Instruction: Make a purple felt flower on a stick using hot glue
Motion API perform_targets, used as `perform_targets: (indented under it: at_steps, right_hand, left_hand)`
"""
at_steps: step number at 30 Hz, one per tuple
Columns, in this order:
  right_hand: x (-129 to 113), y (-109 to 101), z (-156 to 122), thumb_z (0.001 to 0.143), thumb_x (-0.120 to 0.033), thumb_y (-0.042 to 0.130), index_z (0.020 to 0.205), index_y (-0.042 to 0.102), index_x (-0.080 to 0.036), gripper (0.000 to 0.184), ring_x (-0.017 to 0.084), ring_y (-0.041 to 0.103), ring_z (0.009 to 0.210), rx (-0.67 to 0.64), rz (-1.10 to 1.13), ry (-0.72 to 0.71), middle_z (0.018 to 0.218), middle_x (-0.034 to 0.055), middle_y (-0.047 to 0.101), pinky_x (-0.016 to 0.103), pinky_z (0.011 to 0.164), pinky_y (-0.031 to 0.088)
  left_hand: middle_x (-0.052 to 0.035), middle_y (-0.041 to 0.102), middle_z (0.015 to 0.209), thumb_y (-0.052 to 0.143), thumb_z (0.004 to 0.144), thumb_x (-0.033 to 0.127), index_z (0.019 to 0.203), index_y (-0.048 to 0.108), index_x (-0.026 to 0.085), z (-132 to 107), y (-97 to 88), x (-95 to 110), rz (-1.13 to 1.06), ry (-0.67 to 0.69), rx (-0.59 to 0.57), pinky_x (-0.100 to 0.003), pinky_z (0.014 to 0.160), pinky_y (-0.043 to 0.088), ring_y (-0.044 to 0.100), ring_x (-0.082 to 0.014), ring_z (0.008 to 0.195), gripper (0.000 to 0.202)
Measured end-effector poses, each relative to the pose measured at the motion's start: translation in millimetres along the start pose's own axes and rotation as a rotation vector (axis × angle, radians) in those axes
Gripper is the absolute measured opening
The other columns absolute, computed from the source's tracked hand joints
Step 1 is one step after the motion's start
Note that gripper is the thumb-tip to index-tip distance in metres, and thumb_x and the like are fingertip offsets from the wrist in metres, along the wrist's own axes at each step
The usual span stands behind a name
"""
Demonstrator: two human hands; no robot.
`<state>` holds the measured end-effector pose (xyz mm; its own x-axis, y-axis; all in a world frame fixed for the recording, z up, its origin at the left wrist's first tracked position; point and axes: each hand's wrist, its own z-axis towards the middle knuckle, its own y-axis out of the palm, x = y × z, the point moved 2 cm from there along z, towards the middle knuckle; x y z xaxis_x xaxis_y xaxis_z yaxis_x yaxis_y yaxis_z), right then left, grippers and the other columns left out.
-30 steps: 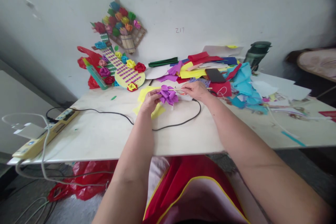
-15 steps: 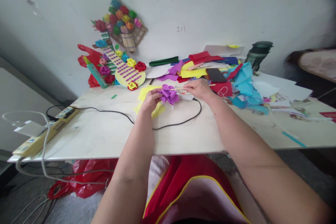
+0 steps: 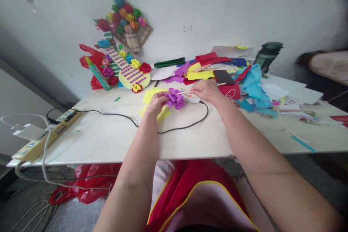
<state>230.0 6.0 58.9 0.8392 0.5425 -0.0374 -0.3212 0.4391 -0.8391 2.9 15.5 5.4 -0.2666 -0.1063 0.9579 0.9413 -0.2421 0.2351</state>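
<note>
My left hand [image 3: 154, 103] is closed round the left side of a purple paper flower [image 3: 174, 98], held just above the table [image 3: 108, 141]. My right hand [image 3: 206, 90] pinches a thin wooden stick [image 3: 182, 92] whose left end pokes into the flower; the stick's other end shows past my knuckles. A yellow paper sheet [image 3: 151, 96] lies under my left hand. A black cable [image 3: 187, 126] loops on the table below both hands.
A heap of coloured paper sheets [image 3: 217, 70] and a dark phone [image 3: 223, 77] lie behind my right hand. A paper guitar with flowers [image 3: 127, 72] leans on the wall. A power strip [image 3: 43, 137] sits at the left edge, a dark green bottle [image 3: 268, 55] at the back right.
My right hand has shifted slightly up and right, tilting the stick so its far end is higher. The flower and left hand stay nearly in place.
</note>
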Motion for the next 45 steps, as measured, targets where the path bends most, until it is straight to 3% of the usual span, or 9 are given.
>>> perform_targets:
  at_steps: [6,14,34,45]
  right_hand:
    - [-6.8,-4.6,1.1,0.088,-0.035,0.054,0.087,0.078,-0.022,0.027,0.020,0.063,0.080,-0.040,-0.096,-0.007,0.088,0.0048,0.076,0.030,0.060,0.029]
    - [-8.1,-8.6,-0.9,0.089,-0.032,0.052,0.086,0.077,-0.021,0.028,0.021,0.063,0.084,0.009,-0.074,-0.030,0.089,0.0059,0.075,0.031,0.061,0.030]
    - [2.8,1.0,0.3,0.087,-0.034,0.056,0.086,0.077,-0.024,0.023,0.019,0.065,0.083,0.062,-0.067,-0.028,0.088,0.0030,0.076,0.029,0.061,0.032]
    - [-2.5,-3.3,0.1,0.088,-0.034,0.054,0.086,0.077,-0.024,0.026,0.020,0.063,0.084,-0.022,-0.077,-0.018,0.090,0.0030,0.076,0.030,0.061,0.030]
  left_hand:
    - [-0.0012,0.067,0.062,0.071,0.053,0.014,0.081,0.072,0.012,0.3,0.2,-0.6,0.017,-0.005,0.030,-0.021,0.051,0.044,0.056,-0.0089,0.049,0.028]
    - [-0.0021,0.068,0.062,0.069,0.051,0.015,0.077,0.072,0.012,0.6,-0.1,0.5,0.007,0.020,0.082,-0.022,0.050,0.044,0.054,-0.0096,0.049,0.027]
    - [-0.0026,0.068,0.063,0.069,0.050,0.017,0.077,0.071,0.011,-0.3,0.8,0.9,0.033,0.011,0.063,-0.022,0.052,0.044,0.055,-0.0097,0.050,0.028]
    - [-0.0030,0.067,0.064,0.068,0.052,0.015,0.080,0.072,0.011,-0.5,1.1,0.4,0.061,-0.007,0.061,-0.022,0.052,0.043,0.055,-0.0097,0.050,0.029]
